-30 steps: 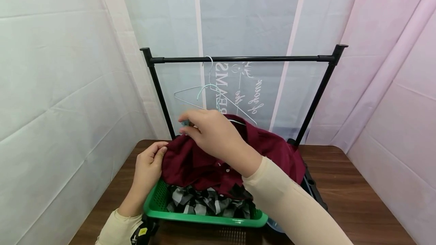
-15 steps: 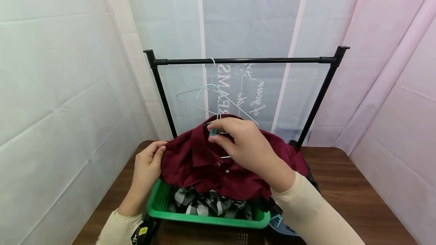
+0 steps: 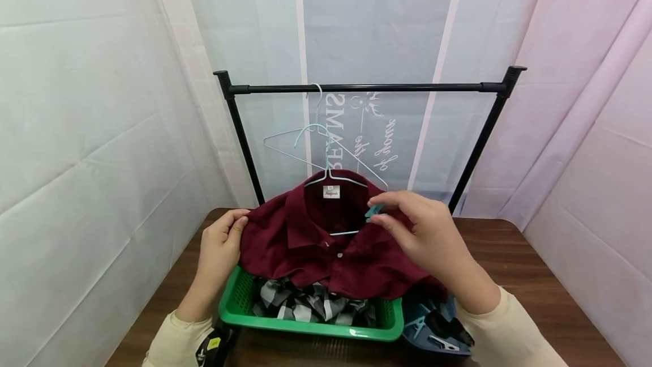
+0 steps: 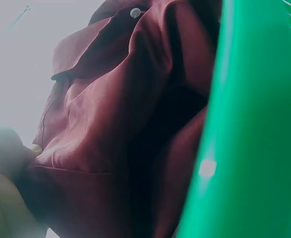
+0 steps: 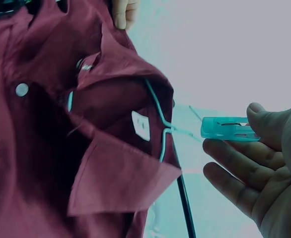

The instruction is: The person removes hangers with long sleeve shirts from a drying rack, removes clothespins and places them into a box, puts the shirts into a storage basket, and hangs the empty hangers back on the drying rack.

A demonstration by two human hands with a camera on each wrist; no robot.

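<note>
- There is one shirt (image 3: 305,259), dark red. It lies over the back part of the basket, with its collar toward the rack; one white button and one white label (image 3: 331,192) show plainly.
- There are two hangers. The first, the mint hanger (image 3: 318,125), is inside the shirt, and its hook stands out above the collar, below the bar. The second, a thin hanger (image 3: 320,92), hangs on the rack.
- There is one rack (image 3: 387,88), black, with two posts and one bar.
- There is one basket (image 3: 311,330), green, on the worktop (image 3: 499,259); black-and-white checked cloth (image 3: 305,307) lies in it. How many pieces, I cannot tell.
- There is one blue tray (image 3: 415,344) just beside the basket. At least two clips (image 3: 417,327) lie in it; the exact number is hidden.
- The left hand (image 3: 221,239) is almost closed: thumb and bent fingers pinch the shirt at its shoulder side.
- The right hand (image 3: 420,225) is narrow at thumb and first finger, which pinch one blue clip (image 3: 374,211); other fingers are loosely stretched. The clip is near the collar, and in the right wrist view it is apart from the cloth.
</note>
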